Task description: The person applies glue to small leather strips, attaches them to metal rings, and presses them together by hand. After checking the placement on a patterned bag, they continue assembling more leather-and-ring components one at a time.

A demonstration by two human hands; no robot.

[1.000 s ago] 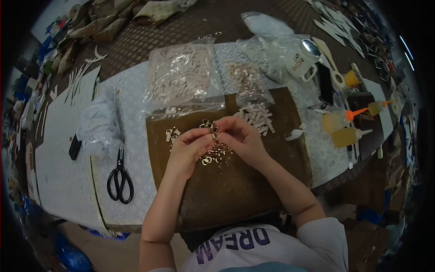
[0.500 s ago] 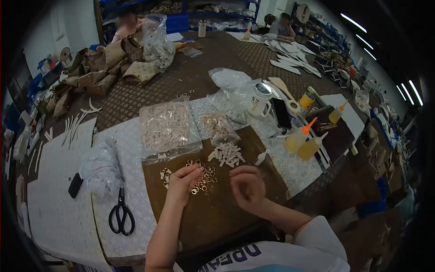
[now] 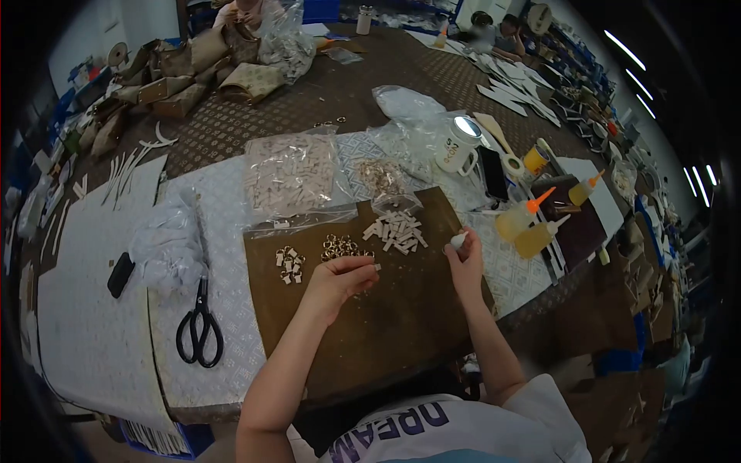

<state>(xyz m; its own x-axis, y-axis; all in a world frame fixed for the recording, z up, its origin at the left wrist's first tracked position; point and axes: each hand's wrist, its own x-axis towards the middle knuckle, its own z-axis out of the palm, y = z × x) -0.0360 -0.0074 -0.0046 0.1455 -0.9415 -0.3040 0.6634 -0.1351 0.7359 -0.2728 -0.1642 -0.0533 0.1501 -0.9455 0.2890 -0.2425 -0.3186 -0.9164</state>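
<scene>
Over the brown mat, my left hand pinches a small pale tab between thumb and fingertips. My right hand is closed around a small white bottle at the mat's right edge. Gold metal rings lie in a pile just beyond my left hand, which partly covers them. Pale strips are heaped between the two hands, farther back. Several tabs with rings sit in a small group on the left of the mat.
Black scissors and a black block lie left. Behind the mat are a bag of pale pieces and a mug. Glue bottles stand right. Across the table, a person is beside brown bags.
My right hand has moved right and taken hold of the small white bottle. My left hand has shifted right, with the pale tab now visible at its fingertips. The camera view has tilted down.
</scene>
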